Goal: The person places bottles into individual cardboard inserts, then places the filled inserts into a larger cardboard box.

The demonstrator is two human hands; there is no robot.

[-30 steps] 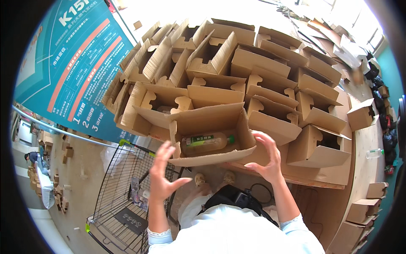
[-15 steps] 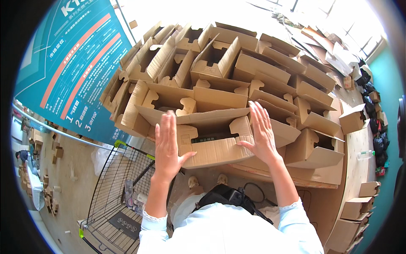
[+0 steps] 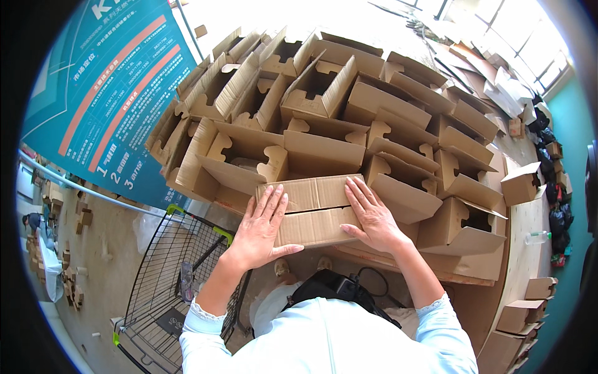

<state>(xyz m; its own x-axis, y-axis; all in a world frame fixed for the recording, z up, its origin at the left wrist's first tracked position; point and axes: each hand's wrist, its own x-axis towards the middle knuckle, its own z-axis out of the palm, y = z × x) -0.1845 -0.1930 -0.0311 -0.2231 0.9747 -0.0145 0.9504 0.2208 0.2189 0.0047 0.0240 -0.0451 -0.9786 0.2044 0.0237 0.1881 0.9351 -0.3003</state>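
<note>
In front of me is a cardboard box (image 3: 314,218) with its two top flaps folded down, a thin dark seam between them. My left hand (image 3: 265,227) lies flat on the box's left end, fingers stretched over the flaps and thumb along the near flap. On the right end my right hand (image 3: 372,215) rests the same way, fingers outstretched. Neither hand grips anything. Just beyond stand several open cardboard boxes in rows, among them one (image 3: 243,149) with its flaps raised and another (image 3: 402,187) beside my right hand.
A black wire cart (image 3: 180,268) with green corners stands at my left. Behind it leans a large blue printed board (image 3: 118,100). To the right, a small open box (image 3: 521,182) and a plastic bottle (image 3: 537,237) sit near the board's edge. Black bags (image 3: 559,215) line the wall.
The flaps of the near box have gone from standing open to folded down. My hands have moved from upright beside the box to lying flat on top of it.
</note>
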